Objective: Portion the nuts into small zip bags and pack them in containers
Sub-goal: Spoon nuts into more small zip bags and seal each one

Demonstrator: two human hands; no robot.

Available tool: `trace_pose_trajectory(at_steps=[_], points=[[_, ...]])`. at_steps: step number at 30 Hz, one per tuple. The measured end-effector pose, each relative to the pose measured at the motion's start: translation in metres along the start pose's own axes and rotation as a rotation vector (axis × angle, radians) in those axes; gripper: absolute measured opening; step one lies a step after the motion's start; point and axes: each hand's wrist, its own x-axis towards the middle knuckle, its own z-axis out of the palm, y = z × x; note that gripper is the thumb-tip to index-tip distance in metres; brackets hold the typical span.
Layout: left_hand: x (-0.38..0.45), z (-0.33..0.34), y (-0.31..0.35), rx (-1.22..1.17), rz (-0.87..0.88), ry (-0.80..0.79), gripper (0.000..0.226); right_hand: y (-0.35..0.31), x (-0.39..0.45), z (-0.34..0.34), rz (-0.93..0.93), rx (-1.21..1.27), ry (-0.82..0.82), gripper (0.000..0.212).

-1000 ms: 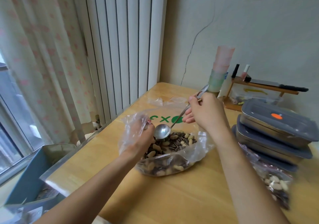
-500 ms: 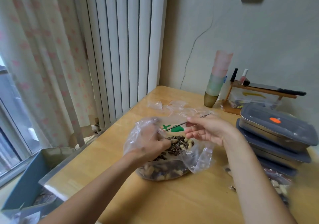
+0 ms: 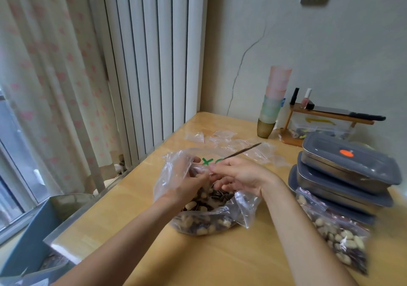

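While both hands meet over the nut bag [image 3: 207, 215] mid-tabletop [image 3: 231, 259], left hand [image 3: 187, 175] fingers curled on bag plastic, right hand [image 3: 237, 175] pinching spoon [image 3: 242, 150] handle, containers [image 3: 345, 175] stacked right, filled bag [image 3: 337, 232] beside them

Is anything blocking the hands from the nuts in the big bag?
Nothing visible does. Both the left hand and right hand are at the open mouth of the big bag, right above the nuts.

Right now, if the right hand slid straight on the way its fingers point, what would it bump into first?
The right hand points leftward at the left hand, which grips the big nut bag. It would likely meet that hand's fingers first; they look almost touching, though depth is unclear.
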Motion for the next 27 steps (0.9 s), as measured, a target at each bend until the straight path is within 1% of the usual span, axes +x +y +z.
trace_pose_trajectory(at_steps=[2, 3, 7, 10, 15, 18, 20, 22, 24, 27], points=[[0.002, -0.002, -0.004, -0.023, -0.014, -0.034, 0.054, 0.001, 0.000, 0.000, -0.017, -0.031, 0.027, 0.018], [0.004, -0.002, -0.008, -0.027, -0.008, -0.043, 0.052, 0.002, -0.001, 0.000, -0.022, -0.039, 0.048, 0.014], [0.007, -0.004, -0.011, -0.019, -0.017, -0.070, 0.029, -0.004, -0.004, 0.006, -0.049, -0.082, 0.134, 0.007], [0.007, -0.006, -0.011, -0.099, -0.037, -0.128, 0.015, -0.013, -0.010, 0.016, -0.049, -0.239, 0.217, 0.006], [0.010, -0.007, -0.015, -0.070, -0.001, -0.072, 0.011, -0.023, -0.019, 0.044, -0.074, -0.553, 0.469, 0.009], [0.010, -0.010, -0.016, -0.098, 0.020, -0.081, 0.009, -0.022, -0.017, 0.052, -0.103, -0.646, 0.547, 0.005], [0.010, -0.011, -0.018, -0.120, 0.026, -0.079, 0.010, -0.023, -0.017, 0.050, -0.100, -0.647, 0.547, 0.005], [0.010, -0.012, -0.021, -0.156, 0.011, -0.080, 0.015, -0.024, -0.020, 0.042, -0.084, -0.600, 0.528, 0.011], [0.010, -0.014, -0.019, -0.188, -0.017, -0.096, 0.021, -0.024, -0.023, 0.035, -0.079, -0.478, 0.493, 0.013], [0.006, -0.016, -0.009, -0.214, -0.040, -0.146, 0.028, -0.016, -0.030, 0.031, -0.090, -0.254, 0.444, 0.006]])
